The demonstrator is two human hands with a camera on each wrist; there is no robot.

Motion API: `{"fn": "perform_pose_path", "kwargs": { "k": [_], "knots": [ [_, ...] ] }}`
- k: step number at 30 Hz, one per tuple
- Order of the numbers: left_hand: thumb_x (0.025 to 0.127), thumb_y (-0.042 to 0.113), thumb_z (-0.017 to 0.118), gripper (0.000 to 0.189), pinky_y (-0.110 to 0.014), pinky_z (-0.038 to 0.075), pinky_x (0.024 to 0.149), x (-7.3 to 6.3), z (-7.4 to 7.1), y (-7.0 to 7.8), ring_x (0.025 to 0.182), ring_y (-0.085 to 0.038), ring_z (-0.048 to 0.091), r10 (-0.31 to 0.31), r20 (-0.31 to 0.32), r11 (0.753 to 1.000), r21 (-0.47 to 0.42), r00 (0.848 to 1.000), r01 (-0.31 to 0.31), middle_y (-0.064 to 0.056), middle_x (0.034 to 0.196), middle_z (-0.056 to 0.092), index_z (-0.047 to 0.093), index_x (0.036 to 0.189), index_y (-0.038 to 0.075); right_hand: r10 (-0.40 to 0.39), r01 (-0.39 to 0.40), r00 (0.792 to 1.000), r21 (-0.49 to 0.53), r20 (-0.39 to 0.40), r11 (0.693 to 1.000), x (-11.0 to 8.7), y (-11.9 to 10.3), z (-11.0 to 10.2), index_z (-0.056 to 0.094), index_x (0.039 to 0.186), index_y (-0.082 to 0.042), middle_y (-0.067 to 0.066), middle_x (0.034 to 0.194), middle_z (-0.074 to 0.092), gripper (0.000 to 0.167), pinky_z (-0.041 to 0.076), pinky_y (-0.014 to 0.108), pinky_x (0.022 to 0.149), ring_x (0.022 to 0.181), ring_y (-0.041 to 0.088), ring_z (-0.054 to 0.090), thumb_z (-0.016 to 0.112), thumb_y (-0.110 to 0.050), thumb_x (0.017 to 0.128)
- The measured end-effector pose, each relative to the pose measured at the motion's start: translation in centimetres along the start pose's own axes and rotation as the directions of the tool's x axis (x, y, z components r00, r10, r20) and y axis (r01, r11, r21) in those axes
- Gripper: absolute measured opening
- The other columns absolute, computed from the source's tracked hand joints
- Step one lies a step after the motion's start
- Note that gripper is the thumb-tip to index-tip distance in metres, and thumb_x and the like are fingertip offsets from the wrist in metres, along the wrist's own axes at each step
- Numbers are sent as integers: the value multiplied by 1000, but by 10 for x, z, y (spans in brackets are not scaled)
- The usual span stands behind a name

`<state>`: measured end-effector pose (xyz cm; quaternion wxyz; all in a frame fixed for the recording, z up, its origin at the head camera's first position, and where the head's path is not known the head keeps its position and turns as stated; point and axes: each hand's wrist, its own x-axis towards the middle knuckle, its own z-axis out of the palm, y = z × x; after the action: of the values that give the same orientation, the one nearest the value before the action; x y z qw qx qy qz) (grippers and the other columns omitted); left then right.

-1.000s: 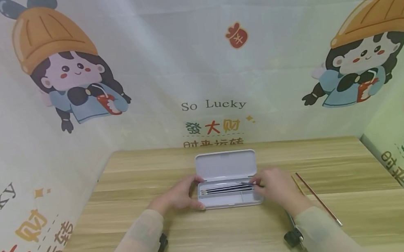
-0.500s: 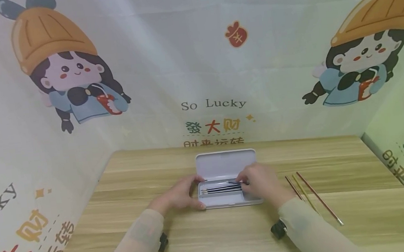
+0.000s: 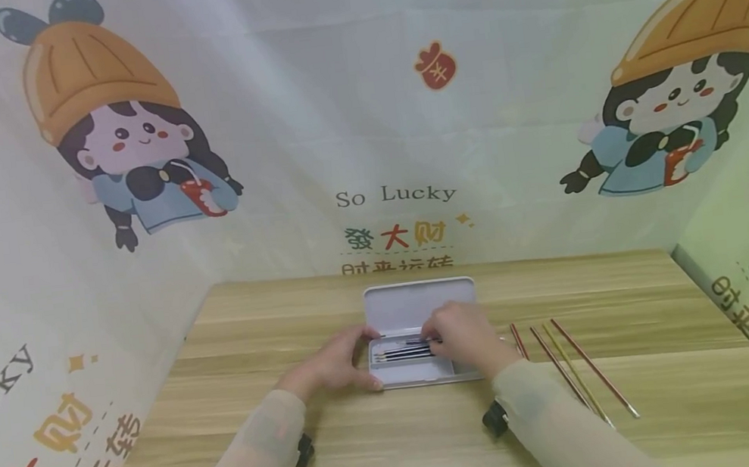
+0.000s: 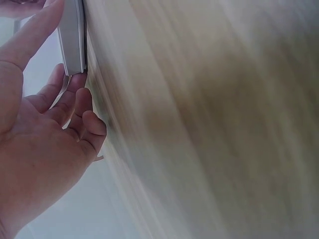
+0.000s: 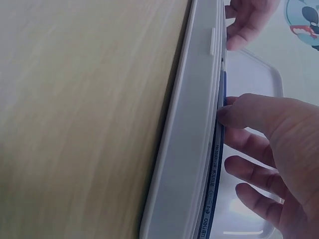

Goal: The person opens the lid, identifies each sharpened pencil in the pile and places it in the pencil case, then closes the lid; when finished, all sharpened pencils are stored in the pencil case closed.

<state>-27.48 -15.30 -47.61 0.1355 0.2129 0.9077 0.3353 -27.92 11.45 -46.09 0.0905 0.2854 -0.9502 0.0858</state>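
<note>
An open white pencil case point(image 3: 406, 372) lies at the middle of the table, its lid point(image 3: 389, 309) tipped up at the back. My left hand point(image 3: 338, 360) holds the case's left end, thumb at the front corner and fingers at the back one. Several dark pencils point(image 3: 401, 354) lie in the rear compartment, tips to the left. Over the case's right half, my right hand point(image 3: 461, 337) hides part of it. In the right wrist view, that hand pinches a dark blue pencil point(image 5: 214, 169) between thumb and forefinger, along the case's length.
To the right of the case lie several loose pencils, among them a yellow pencil point(image 3: 574, 368) and a red pencil point(image 3: 594, 366). A printed cloth point(image 3: 280, 121) stands behind the wooden table point(image 3: 397, 444) and along its sides.
My right hand has moved left over the case with the pencil, uncovering more of the loose pencils on the right. The left hand has kept its place at the case's left end.
</note>
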Motion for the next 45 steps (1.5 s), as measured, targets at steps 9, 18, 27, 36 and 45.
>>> {"fn": "perform_pose_path", "kwargs": {
  "k": [9, 18, 27, 36, 45],
  "knots": [
    [70, 22, 95, 80, -56, 33, 123, -1, -1, 1, 139, -37, 49, 24, -2, 999, -22, 1000, -24, -16, 142, 57, 54, 138, 8, -62, 61, 998, 35, 11, 998, 10, -11, 2, 83, 91, -26, -8, 89, 78, 15, 56, 38, 78, 84, 18, 66, 81, -16, 80],
    [70, 23, 95, 81, -56, 32, 124, -2, -1, 2, 141, -36, 47, 9, -2, 999, -34, 1000, -9, -15, 145, 56, 54, 138, 9, -106, 103, 994, 97, 22, 990, 16, -17, 6, 82, 90, -21, -6, 88, 78, 12, 57, 38, 80, 86, 17, 67, 82, -13, 81],
    [71, 23, 95, 80, -54, 34, 123, -2, -1, 0, 140, -35, 48, 29, -3, 999, -14, 1000, -29, -15, 143, 57, 54, 138, 8, -154, 146, 987, 184, 33, 972, 19, -17, 9, 82, 92, -17, -4, 87, 75, 13, 57, 38, 85, 89, 17, 68, 78, -8, 84],
    [70, 24, 95, 81, -55, 34, 123, 0, 1, -1, 140, -36, 48, 21, -6, 999, -33, 1000, -21, -15, 143, 57, 54, 138, 9, -131, 118, 990, 214, 51, 970, 17, -14, 12, 81, 96, -16, -2, 93, 77, 13, 58, 39, 90, 93, 18, 69, 80, -11, 84],
    [69, 23, 95, 81, -56, 33, 123, -1, 2, -3, 140, -37, 47, 5, -7, 999, -37, 1000, -5, -15, 144, 56, 53, 138, 12, -64, 80, 996, 291, -64, 953, 0, -1, 8, 81, 97, -12, 1, 96, 77, 15, 58, 40, 88, 93, 20, 70, 80, -10, 83]
  ]
}}
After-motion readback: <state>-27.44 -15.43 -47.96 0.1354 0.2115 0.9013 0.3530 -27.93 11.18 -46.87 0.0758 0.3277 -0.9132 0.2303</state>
